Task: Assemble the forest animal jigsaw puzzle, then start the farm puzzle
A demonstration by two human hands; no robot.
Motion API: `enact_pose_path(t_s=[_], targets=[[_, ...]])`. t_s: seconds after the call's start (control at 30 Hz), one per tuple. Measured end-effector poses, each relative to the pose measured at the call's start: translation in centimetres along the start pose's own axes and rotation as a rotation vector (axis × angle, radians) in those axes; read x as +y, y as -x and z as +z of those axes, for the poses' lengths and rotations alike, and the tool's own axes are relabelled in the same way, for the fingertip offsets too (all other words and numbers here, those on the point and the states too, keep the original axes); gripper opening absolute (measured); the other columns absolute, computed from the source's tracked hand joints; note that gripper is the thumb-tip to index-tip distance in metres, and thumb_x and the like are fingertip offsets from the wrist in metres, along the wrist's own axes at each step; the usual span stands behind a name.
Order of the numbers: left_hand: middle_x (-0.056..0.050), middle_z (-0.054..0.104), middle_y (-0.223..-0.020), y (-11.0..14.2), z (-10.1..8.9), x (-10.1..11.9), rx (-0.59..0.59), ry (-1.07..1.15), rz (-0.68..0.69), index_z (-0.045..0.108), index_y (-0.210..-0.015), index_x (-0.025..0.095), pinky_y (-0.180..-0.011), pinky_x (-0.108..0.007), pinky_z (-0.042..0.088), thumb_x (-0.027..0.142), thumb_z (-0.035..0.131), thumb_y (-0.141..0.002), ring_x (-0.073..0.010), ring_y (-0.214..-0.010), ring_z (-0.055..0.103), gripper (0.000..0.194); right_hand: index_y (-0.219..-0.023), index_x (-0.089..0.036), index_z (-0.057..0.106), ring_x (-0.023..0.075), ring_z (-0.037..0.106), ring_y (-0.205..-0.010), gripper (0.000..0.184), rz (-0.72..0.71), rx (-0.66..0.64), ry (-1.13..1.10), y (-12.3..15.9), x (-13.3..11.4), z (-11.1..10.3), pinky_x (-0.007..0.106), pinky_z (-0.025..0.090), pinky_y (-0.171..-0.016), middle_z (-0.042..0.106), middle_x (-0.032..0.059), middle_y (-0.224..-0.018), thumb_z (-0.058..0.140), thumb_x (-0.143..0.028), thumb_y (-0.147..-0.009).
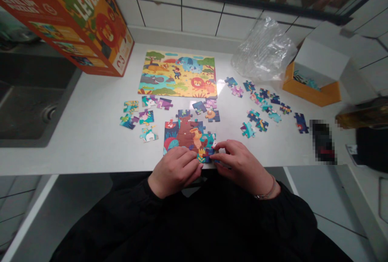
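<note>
A partly assembled jigsaw puzzle (186, 134) with a brown tree trunk and animals lies at the counter's front edge. My left hand (176, 169) is closed over its lower left part, fingers curled and thumb tucked near the front edge, hiding that corner. At the lower right corner, my right hand (239, 165) pinches a dark blue puzzle piece (208, 153) between thumb and fingers, against the joined pieces. Whether this piece is fully seated I cannot tell. Loose pieces lie close by, among them an orange-patterned puzzle piece (212, 115) and a white-and-teal puzzle piece (149, 134).
Behind lies a finished safari puzzle (178, 74). Several loose pieces (266, 106) are scattered at right. A tall orange puzzle box (100, 23) stands beside the sink (24, 112). Clear plastic bag (263, 51) and open yellow box (315, 88) sit at back right.
</note>
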State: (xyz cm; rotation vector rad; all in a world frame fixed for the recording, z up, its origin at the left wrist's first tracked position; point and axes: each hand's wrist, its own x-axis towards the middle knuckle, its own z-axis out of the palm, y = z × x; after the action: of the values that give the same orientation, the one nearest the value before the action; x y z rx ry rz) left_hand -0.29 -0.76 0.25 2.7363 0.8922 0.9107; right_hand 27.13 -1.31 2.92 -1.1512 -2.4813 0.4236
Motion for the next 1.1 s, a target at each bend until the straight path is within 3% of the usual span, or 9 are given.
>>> enact_pose_path(t_s=[0.47,0.77,1.1], targets=[[-0.005,0.071,-0.100,0.1,0.1,-0.1,-0.005,0.007,-0.009,0.063,-0.094,0.017,-0.085,-0.043,0.055,0.018,0.074,-0.097,-0.0224,-0.093,0.060,0.011,-0.121,-0.027,0.075,0.0274,0.070,-0.115,0.030,0.057,0.021,-0.082,0.1,0.5,-0.4,0.046,0.061,-0.099,0.071,0.0114,-0.127,0.074,-0.013,-0.094],[-0.005,0.071,-0.102,0.2,0.2,0.0,-0.032,0.010,-0.018,0.064,-0.096,0.017,-0.085,-0.043,0.054,0.018,0.073,-0.097,-0.0230,-0.095,0.060,0.010,-0.114,-0.028,0.079,0.0268,0.070,-0.109,0.018,0.127,0.097,-0.012,-3.3,3.3,-1.0,0.046,0.060,-0.098,0.069,0.0105,-0.125,0.076,-0.021,-0.098],[-0.006,0.070,-0.099,0.1,0.1,-0.1,-0.025,0.002,-0.018,0.063,-0.091,0.017,-0.083,-0.042,0.054,0.019,0.073,-0.097,-0.0224,-0.092,0.059,0.011,-0.117,-0.029,0.080,0.0265,0.068,-0.110,0.025,0.051,0.028,0.009,-5.2,5.1,0.2,0.045,0.059,-0.096,0.069,0.0104,-0.129,0.079,-0.018,-0.095]])
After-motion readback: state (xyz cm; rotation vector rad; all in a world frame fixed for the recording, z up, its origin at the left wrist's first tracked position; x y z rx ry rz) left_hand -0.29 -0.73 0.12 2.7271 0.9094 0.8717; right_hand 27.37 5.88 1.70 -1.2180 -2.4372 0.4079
